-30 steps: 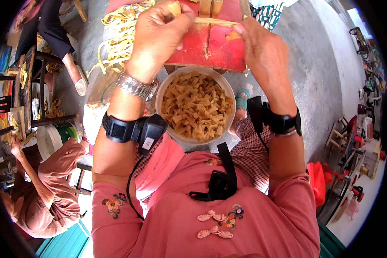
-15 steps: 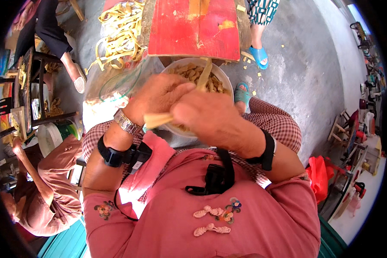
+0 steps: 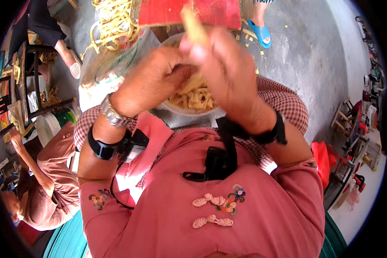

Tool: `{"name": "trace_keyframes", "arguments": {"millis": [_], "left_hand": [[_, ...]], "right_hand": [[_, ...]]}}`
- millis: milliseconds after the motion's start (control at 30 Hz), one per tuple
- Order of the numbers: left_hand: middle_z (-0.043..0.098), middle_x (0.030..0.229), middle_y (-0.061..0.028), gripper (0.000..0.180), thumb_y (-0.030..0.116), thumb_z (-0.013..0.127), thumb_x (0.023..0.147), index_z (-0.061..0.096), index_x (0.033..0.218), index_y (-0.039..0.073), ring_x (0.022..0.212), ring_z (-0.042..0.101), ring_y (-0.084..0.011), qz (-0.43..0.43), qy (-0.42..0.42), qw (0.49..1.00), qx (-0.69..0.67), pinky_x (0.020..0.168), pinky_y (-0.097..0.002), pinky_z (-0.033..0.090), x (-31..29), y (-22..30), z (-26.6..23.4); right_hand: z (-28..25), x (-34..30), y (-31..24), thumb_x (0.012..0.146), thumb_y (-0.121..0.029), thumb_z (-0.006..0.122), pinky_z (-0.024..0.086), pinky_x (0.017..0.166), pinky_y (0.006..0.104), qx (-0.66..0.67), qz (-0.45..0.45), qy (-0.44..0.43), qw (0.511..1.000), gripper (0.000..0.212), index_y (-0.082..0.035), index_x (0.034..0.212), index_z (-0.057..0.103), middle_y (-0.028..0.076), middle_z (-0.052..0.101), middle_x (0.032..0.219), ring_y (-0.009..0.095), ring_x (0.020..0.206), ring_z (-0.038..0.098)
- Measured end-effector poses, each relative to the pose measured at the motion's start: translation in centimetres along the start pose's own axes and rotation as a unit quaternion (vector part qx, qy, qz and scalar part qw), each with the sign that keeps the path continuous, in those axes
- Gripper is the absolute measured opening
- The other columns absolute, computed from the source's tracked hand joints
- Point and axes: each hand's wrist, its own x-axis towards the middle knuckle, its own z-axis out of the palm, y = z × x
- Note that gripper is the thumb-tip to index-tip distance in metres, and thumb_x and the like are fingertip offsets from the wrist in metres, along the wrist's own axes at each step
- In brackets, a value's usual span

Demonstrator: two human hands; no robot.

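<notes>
A pale yellow flat strip [image 3: 194,28] sticks up from the closed fingers of my right hand [image 3: 232,75], which is partly smeared by motion. Close beside it, my left hand [image 3: 152,77] is curled, its fingertips near the right hand's. Below the hands shows another yellow piece [image 3: 194,82]; the left fingers seem closed on it, though the grip is partly hidden. Under both hands stands a white bucket [image 3: 192,114] holding many short, folded yellow pieces [image 3: 195,99]. My hands cover much of its opening.
A red board [image 3: 167,12] lies ahead on a bench. Left of it are a heap of long yellow strips [image 3: 114,26] and a clear plastic bag [image 3: 103,73]. A person's blue slipper [image 3: 261,33] is ahead right; another person [image 3: 43,172] sits at left.
My right hand has lifted and turned, so the yellow strip now points up and away. More of the bucket's near contents show. The whole view has shifted, with the board higher in it.
</notes>
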Motion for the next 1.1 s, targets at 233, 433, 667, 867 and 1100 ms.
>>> {"name": "trace_keyframes", "arguments": {"millis": [233, 433, 667, 867, 1100], "left_hand": [[0.061, 0.080, -0.0044, 0.012, 0.005, 0.061, 0.086, 0.062, 0.098, 0.002, 0.074, 0.059, -0.0111, 0.107, 0.171, 0.959, 0.201, 0.068, -0.0246, 0.048, -0.1, 3.3, -1.7], [0.060, 0.098, -0.0094, 0.023, 0.006, 0.060, 0.087, 0.056, 0.108, -0.001, 0.082, 0.061, -0.0168, 0.202, 0.234, 0.933, 0.185, 0.076, -0.0289, 0.051, 0.0, 3.1, -1.0], [0.063, 0.100, -0.0119, 0.035, 0.000, 0.062, 0.085, 0.052, 0.118, -0.003, 0.089, 0.063, -0.0170, 0.131, 0.108, 0.950, -0.262, 0.079, -0.0284, 0.050, -1.0, 1.4, -2.3], [0.060, 0.114, -0.0137, 0.040, 0.001, 0.054, 0.088, 0.046, 0.126, -0.005, 0.093, 0.063, -0.0232, 0.158, 0.078, 0.862, -0.476, 0.082, -0.0312, 0.051, -0.8, 4.4, -0.5], [0.054, 0.124, -0.0145, 0.045, 0.015, 0.056, 0.089, 0.047, 0.131, 0.002, 0.108, 0.056, -0.0223, 0.217, 0.123, 0.966, 0.070, 0.095, -0.0328, 0.042, 0.2, 3.0, -1.8]], "right_hand": [[-0.2, 1.4, 0.7, 0.096, -0.020, 0.048, 0.043, 0.065, 0.0251, 0.181, 0.129, -0.039, 0.974, 0.022, 0.000, 0.101, 0.056, 0.004, 0.058, 0.080, 0.010, 0.073, 0.052], [-1.5, 1.9, 1.1, 0.091, -0.034, 0.052, 0.044, 0.063, 0.0266, 0.183, 0.125, -0.148, 0.964, 0.036, 0.001, 0.089, 0.059, 0.005, 0.061, 0.076, 0.011, 0.071, 0.057], [-1.6, 1.3, 0.0, 0.092, -0.023, 0.055, 0.046, 0.065, 0.0245, 0.158, -0.038, -0.033, 0.986, 0.023, 0.000, 0.096, 0.058, 0.004, 0.061, 0.077, 0.010, 0.074, 0.058], [-2.2, 0.7, 0.1, 0.095, -0.030, 0.049, 0.044, 0.063, 0.0212, 0.129, -0.103, 0.037, 0.986, 0.032, 0.000, 0.101, 0.058, 0.000, 0.060, 0.082, 0.006, 0.072, 0.054], [-1.9, 0.6, 0.2, 0.097, -0.031, 0.048, 0.038, 0.050, 0.0201, 0.194, 0.031, -0.014, 0.980, 0.030, -0.002, 0.095, 0.058, -0.002, 0.051, 0.065, 0.004, 0.056, 0.046]]}}
